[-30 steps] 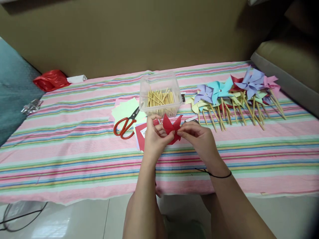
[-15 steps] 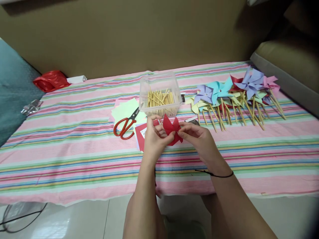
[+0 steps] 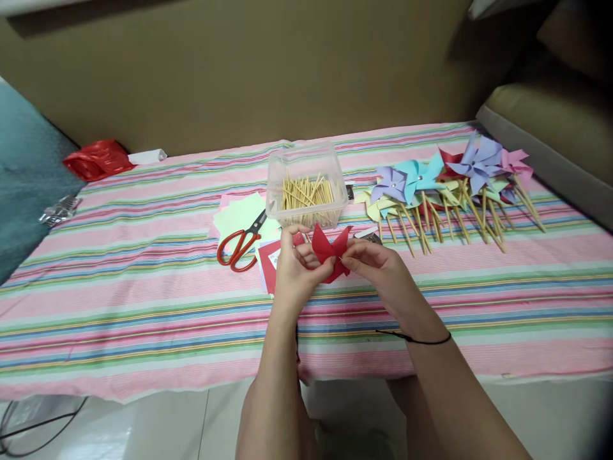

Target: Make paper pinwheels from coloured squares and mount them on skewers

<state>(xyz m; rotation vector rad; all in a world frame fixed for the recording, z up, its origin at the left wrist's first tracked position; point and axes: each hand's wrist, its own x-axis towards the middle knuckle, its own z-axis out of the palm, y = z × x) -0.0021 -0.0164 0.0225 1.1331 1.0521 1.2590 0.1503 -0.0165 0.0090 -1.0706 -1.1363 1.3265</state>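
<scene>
A folded red paper pinwheel is held up over the striped cloth, its pointed blades standing out. My left hand pinches it from the left, thumb pressed near its centre. From the right, my right hand has thumb and forefinger closed on a tiny shiny pin at the pinwheel's middle; the fingers partly cover it. Just behind the hands stands a clear plastic box of short wooden sticks. Left of my left hand lie red paper sheets and red-handled scissors.
Finished pinwheels on sticks lie in a pile at the right. Pale green sheets lie under the scissors. A red plastic bag sits at the far left, beside a clear crinkled packet. The striped cloth covers the surface.
The red pinwheel has turned slightly, and its upper right blade now stands out wider. Both hands keep their pinch in almost the same place; the camera view has shifted a little.
</scene>
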